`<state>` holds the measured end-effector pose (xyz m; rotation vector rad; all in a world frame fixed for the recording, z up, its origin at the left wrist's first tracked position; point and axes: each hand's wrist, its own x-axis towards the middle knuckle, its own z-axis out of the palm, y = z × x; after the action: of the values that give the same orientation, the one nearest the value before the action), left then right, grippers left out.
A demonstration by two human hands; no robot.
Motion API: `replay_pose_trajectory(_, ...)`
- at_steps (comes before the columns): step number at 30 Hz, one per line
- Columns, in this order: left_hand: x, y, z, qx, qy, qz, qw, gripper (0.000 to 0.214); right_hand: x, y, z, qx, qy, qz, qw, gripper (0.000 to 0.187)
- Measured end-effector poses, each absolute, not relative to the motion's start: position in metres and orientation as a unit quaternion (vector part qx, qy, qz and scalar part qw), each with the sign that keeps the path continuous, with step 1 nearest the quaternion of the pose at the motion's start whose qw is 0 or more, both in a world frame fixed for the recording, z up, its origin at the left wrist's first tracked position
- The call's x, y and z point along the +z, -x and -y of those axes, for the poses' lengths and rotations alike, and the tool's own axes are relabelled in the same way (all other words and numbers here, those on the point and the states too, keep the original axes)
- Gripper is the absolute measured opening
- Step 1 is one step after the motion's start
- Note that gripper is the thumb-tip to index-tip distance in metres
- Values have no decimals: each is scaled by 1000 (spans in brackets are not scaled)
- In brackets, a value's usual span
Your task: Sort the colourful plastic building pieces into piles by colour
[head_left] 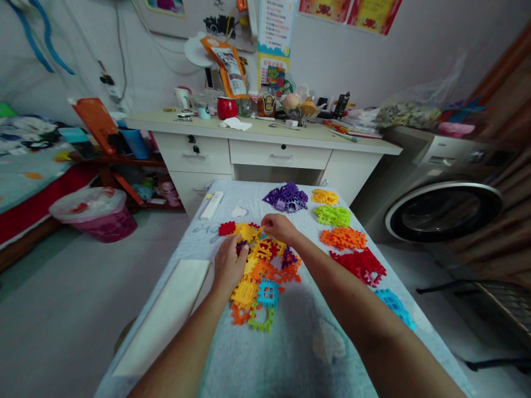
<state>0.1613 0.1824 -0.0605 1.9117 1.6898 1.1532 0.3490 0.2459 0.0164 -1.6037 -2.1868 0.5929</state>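
A mixed pile of toothed plastic building pieces (260, 269) in yellow, orange, red, purple, blue and green lies mid-table. My left hand (230, 264) rests on the pile's left side, thumb and forefinger apart beside a purple piece. At the pile's far right edge, my right hand (280, 228) is closed in a pinch, with a bit of yellow piece at its fingertips. A flat yellow piece (244, 231) lies between the two hands. Beside it on the far left is a red piece (226, 228). A light blue square piece (268, 293) and a green frame piece (261, 319) lie nearest me.
Single-colour heaps line the right: purple (286, 197), yellow (324, 196), green (332, 215), orange (343, 237), red (362, 266) and blue (395, 307). A long white board (166, 315) lies left. Beyond stand a cluttered desk (166, 119) and a washing machine (446, 188).
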Motion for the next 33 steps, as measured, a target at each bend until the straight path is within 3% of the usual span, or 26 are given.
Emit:
replay_pose_trajectory(5, -59, -161, -182, 395, -689, -587, 157, 38, 22, -382, -242, 345, 563, 698, 277, 6)
replay_pose_trajectory(10, -59, -160, -182, 384, -695, -589, 152, 39, 29, -430, -238, 432, 581, 603, 335, 5)
replay_pose_trajectory(16, -60, -160, -185, 377, -699, -588, 154, 40, 41, -506, -257, 395, 651, 467, 449, 11)
replay_pose_trajectory(20, -62, -159, -186, 377, -704, -584, 147, 38, 49, -550, -281, 308, 711, 358, 521, 15)
replay_pose_trajectory(33, -68, -157, -186, 383, -700, -583, 153, 39, 21, -597, -343, 161, 782, 353, 487, 5)
